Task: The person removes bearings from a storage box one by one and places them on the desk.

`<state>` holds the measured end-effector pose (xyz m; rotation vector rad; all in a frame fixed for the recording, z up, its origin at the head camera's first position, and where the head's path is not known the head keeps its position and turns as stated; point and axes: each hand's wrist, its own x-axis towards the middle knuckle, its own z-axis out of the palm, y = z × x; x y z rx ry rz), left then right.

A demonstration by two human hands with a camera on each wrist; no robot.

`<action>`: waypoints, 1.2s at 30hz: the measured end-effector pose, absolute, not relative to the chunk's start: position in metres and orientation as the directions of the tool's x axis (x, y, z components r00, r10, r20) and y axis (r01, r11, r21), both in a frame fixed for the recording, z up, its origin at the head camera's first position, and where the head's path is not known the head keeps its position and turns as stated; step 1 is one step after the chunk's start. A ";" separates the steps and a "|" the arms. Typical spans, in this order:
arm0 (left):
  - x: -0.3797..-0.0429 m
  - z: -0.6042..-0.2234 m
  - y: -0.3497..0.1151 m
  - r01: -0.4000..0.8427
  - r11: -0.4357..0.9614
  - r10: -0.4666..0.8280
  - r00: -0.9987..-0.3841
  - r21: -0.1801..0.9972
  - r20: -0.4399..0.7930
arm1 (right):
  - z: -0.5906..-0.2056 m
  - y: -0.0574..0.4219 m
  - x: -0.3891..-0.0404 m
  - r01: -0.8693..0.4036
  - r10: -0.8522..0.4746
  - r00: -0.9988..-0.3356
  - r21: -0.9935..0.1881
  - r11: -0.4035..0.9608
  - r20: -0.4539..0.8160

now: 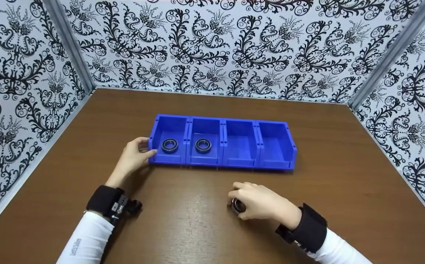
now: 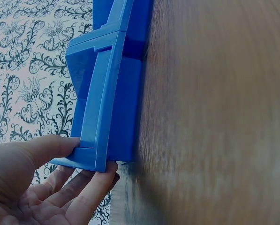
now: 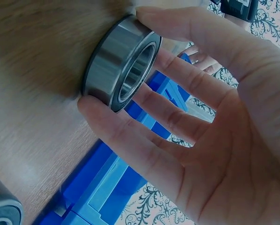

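Note:
A row of blue storage bins (image 1: 240, 163) stands on the table. My left hand (image 1: 136, 156) grips its left end wall, thumb on the rim and fingers beneath the edge in the left wrist view. One ball bearing (image 1: 170, 146) lies flat in the leftmost bin, another bearing (image 1: 203, 146) in the bin beside it. Nearer the front, right of the middle, my right hand (image 1: 258, 201) holds a ball bearing (image 3: 121, 65) on edge between thumb and fingers. In the right wrist view it is at the tabletop; whether it touches is unclear.
Another metal ring, seemingly a bearing (image 3: 3, 206), is cut off at the right wrist view's lower left corner. The brown wooden table (image 1: 183, 223) is bounded by patterned walls (image 1: 205, 47) behind and at both sides. The two right-hand bins (image 1: 274, 146) show bare floors.

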<state>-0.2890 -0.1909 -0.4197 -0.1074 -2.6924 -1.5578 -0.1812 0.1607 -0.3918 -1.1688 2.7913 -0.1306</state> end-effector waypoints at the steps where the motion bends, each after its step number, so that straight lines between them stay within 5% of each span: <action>1: -0.289 -0.420 -0.191 0.076 0.495 0.046 -0.997 0.866 0.061 | -0.392 0.161 -0.181 -0.703 -0.713 -0.697 -0.124 0.700 -0.070; 36: -0.288 -0.420 -0.191 0.084 0.488 0.054 -0.996 0.869 0.066 | -0.387 0.161 -0.182 -0.690 -0.704 -0.708 -0.157 0.706 -0.054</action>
